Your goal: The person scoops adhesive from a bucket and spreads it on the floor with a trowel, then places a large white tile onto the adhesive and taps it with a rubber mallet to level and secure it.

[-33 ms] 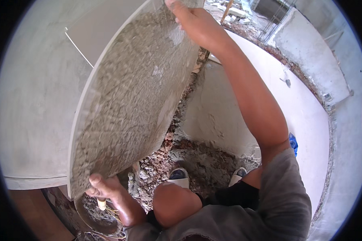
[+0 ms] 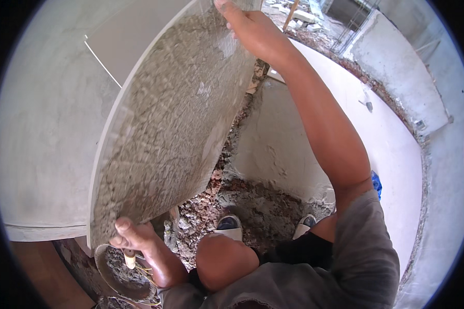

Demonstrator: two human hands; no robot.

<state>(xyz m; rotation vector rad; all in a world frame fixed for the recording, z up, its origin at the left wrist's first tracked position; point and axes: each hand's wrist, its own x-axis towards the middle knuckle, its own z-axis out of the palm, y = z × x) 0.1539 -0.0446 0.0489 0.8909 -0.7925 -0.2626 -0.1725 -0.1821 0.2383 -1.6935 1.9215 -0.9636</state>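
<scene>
A large tile [image 2: 165, 129] stands tilted on edge in front of me, its back coated with rough, ridged grey mortar. At its lower near corner my left hand [image 2: 134, 237] grips the edge, thumb up against the mortared side. My right hand [image 2: 245, 26] reaches far up and holds the top edge, with part of its fingers cut off by the picture's rim. A smooth patch of grey mortar bed [image 2: 278, 139] lies on the ground to the right of the tile. Below my left hand is a bucket [image 2: 108, 270] of grey mortar with a pale-handled tool [image 2: 130, 260] in it.
Pale laid tiles [image 2: 397, 149] run along the right, with a small grey object [image 2: 367, 105] and a blue item [image 2: 376, 184] on them. A plastered wall [image 2: 41, 129] rises at left. Broken rubble [image 2: 196, 221] and my shoes [image 2: 229, 226] are close below. Debris [image 2: 301, 18] lies beyond.
The tile and my left hand have shifted very slightly, the tile's lower corner rising a little. Both hands keep their hold.
</scene>
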